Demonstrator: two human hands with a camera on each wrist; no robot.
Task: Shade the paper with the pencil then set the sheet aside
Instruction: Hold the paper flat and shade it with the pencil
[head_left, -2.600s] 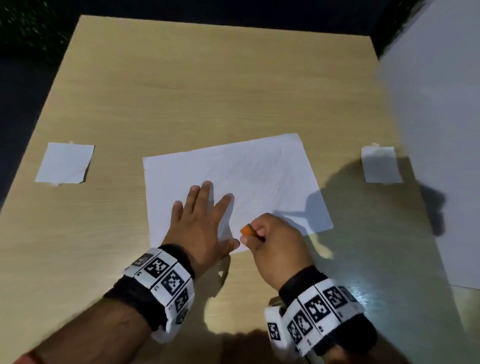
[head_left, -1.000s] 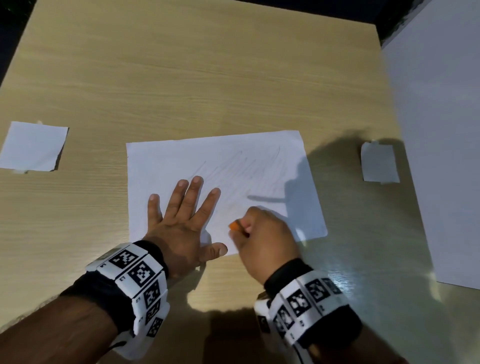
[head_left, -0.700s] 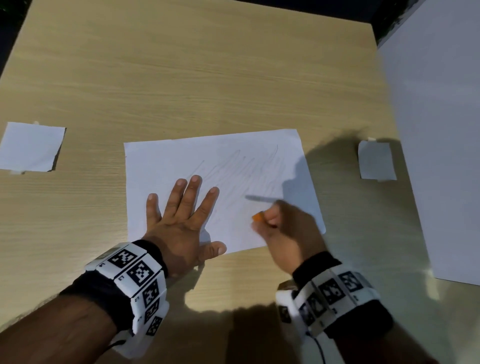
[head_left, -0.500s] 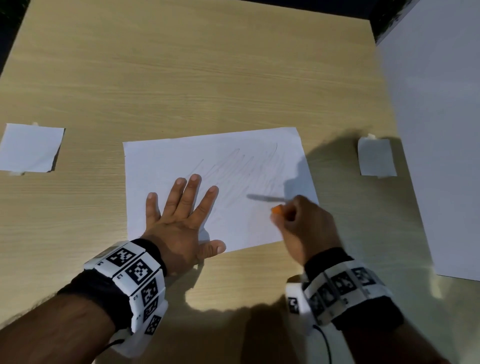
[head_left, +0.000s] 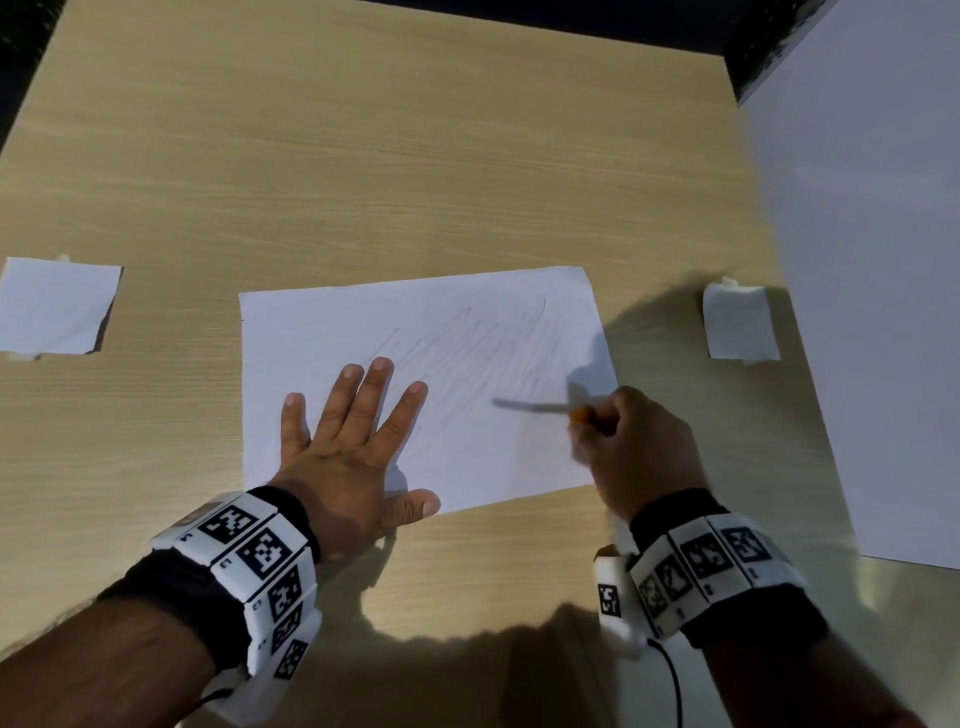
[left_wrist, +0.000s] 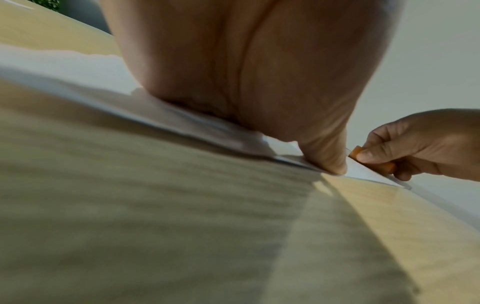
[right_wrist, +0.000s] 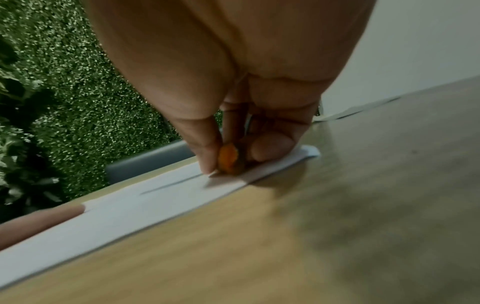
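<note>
Head cam: wood table (head_left: 415, 156), L hand (head_left: 343, 447) flat on paper (head_left: 332, 332), R hand (head_left: 634, 447) pinching pencil (head_left: 579, 414).

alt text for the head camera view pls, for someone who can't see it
A left hand lies flat on a white sheet of paper on a wooden table, while the right hand holds an orange pencil at the sheet's right edge. Faint grey pencil strokes cross the sheet. Two small paper scraps lie left and right.

White paper (head_left: 332, 332) (grey pencil streaks), orange pencil (left_wrist: 374, 162), tan woodgrain table (head_left: 363, 156).
</note>
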